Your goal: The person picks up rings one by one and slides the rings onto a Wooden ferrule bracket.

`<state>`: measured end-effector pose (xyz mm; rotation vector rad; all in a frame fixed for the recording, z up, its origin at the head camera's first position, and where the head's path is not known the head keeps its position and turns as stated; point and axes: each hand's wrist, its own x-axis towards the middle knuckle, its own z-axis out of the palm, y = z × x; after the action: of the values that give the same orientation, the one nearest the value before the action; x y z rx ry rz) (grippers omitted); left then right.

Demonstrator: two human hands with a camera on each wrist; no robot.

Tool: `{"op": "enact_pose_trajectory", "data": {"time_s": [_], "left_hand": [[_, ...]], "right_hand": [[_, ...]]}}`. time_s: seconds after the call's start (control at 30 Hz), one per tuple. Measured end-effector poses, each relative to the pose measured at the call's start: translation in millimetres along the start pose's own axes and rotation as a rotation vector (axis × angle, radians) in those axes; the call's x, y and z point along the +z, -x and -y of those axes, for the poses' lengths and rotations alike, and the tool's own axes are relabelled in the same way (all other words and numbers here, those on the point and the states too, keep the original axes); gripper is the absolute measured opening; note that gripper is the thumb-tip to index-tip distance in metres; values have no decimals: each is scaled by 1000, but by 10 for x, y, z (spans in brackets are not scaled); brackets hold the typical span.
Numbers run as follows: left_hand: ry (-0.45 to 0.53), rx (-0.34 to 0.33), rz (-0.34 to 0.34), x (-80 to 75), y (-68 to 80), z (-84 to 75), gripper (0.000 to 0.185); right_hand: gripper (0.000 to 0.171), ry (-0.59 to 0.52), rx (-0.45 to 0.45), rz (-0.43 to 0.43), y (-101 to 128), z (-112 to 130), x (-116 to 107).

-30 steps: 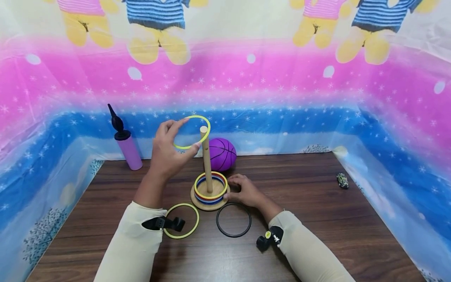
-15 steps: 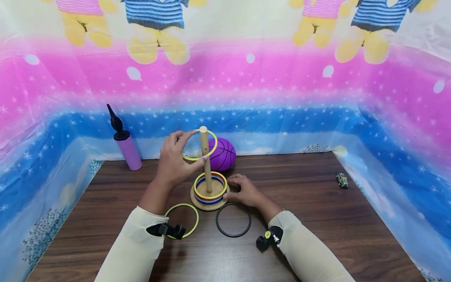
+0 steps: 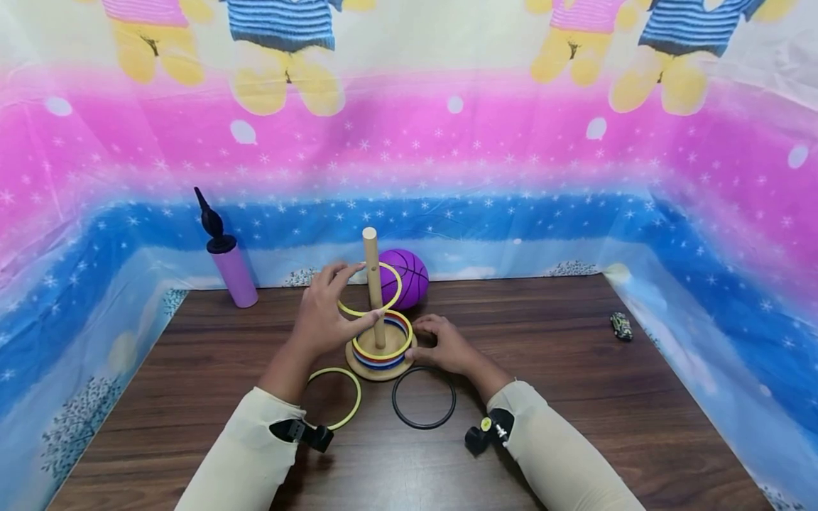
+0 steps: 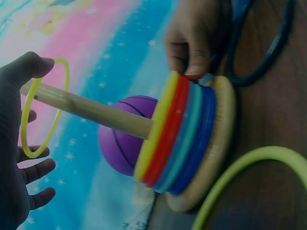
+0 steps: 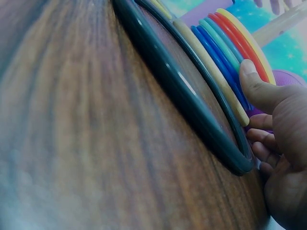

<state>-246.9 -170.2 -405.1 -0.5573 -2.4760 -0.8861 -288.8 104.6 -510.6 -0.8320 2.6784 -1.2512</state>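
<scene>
Two hands work near the table's (image 3: 575, 397) back edge: my left hand (image 3: 322, 316) pinches a yellow ring (image 3: 391, 278) already around the wooden peg (image 3: 373, 277), halfway down, while my right hand's (image 3: 447, 344) curled fingers press the stacked rings (image 3: 383, 349) at the base.

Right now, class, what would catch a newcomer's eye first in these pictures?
The left hand pinches a yellow ring already threaded halfway down the wooden peg at the table's centre, above a stack of coloured rings. The right hand grips the stand's wooden base. Behind sits a purple ball, against a pink and blue backdrop.
</scene>
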Motion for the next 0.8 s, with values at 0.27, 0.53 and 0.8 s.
{"op": "enact_pose_trajectory", "data": {"time_s": [0.27, 0.53, 0.8], "left_hand": [[13, -35, 49, 112, 106, 72, 84], [49, -66, 118, 169, 209, 134, 86], [65, -83, 179, 255, 274, 215, 89]], "right_hand": [[56, -6, 6, 11, -8, -4, -4], [57, -10, 9, 15, -8, 3, -4], [56, -7, 7, 8, -1, -7, -2]]}}
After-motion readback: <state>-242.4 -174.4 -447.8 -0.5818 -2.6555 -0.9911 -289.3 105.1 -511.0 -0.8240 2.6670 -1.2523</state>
